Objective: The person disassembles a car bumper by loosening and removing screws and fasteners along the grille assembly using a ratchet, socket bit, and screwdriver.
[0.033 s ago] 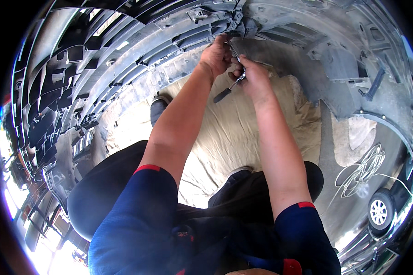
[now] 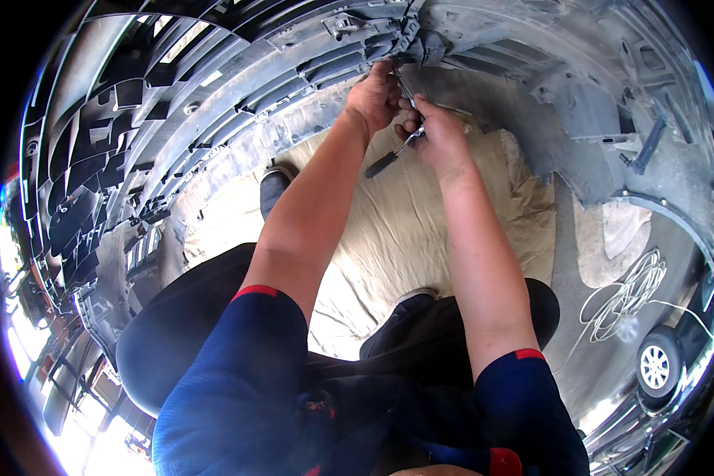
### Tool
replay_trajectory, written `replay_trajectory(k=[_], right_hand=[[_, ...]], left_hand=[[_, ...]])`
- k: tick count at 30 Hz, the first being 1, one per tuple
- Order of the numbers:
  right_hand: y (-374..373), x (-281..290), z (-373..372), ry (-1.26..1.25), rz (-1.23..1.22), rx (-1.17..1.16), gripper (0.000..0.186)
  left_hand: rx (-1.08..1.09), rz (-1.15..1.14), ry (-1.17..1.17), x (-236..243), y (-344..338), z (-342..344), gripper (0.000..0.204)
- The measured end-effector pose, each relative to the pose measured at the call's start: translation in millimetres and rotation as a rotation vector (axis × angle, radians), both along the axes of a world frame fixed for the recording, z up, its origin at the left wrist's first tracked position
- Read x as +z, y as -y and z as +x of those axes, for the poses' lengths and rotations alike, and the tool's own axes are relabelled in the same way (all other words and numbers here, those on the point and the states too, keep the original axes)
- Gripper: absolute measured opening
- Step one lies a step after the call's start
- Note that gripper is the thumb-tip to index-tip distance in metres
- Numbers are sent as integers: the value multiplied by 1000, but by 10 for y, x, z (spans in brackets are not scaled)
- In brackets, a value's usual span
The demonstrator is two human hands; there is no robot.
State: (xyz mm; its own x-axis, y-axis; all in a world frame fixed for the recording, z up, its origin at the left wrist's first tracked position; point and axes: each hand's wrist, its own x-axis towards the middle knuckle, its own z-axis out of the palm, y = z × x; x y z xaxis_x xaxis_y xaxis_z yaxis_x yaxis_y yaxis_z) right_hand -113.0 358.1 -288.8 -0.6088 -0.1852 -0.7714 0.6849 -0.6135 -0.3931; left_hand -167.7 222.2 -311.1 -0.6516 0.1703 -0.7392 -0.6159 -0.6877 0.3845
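A ratchet wrench (image 2: 381,164) with a black grip and a silver shaft slants down to the left from my right hand (image 2: 438,131). The fingers of that hand are closed around its head end. A thin metal rod (image 2: 405,84), seemingly its extension, runs up from there toward a large dark plastic car bumper (image 2: 523,36), seen from its inner side. Just left of the rod, my left hand (image 2: 373,95) has its fingers curled at the bumper's lower edge, close to the rod's upper end. What its fingertips pinch is hidden, as is the rod's tip.
A beige cloth (image 2: 389,230) covers the floor between my legs. Ribbed bumper parts (image 2: 119,135) curve around on the left. At the right lie a coiled pale cable (image 2: 627,297) and, beyond it, a car wheel (image 2: 657,366). My shoe (image 2: 274,190) stands near the bumper.
The wrench's black grip has swung very slightly left. Both hands and the bumper look unmoved.
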Motion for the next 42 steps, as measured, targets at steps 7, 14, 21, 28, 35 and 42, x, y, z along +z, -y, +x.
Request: replay_trajectory(k=[7, 14, 21, 28, 35, 42], right_hand=[[17, -26, -58, 54, -87, -170, 15], [73, -140, 5, 39, -173, -246, 18], [89, -254, 409, -218, -115, -255, 14], [48, 32, 566, -93, 80, -95, 19], [-152, -125, 527, -51, -354, -175, 27], [35, 192, 481, -132, 255, 17, 32]], left_hand=[[-46, 2, -155, -55, 18, 139, 18], [-78, -78, -155, -25, -7, 70, 22], [-114, -394, 34, 107, -123, -84, 32], [-221, -472, 144, 238, -48, -122, 30], [-535, -147, -152, 87, 239, 51, 27], [-365, -36, -153, -4, 168, 136, 21]])
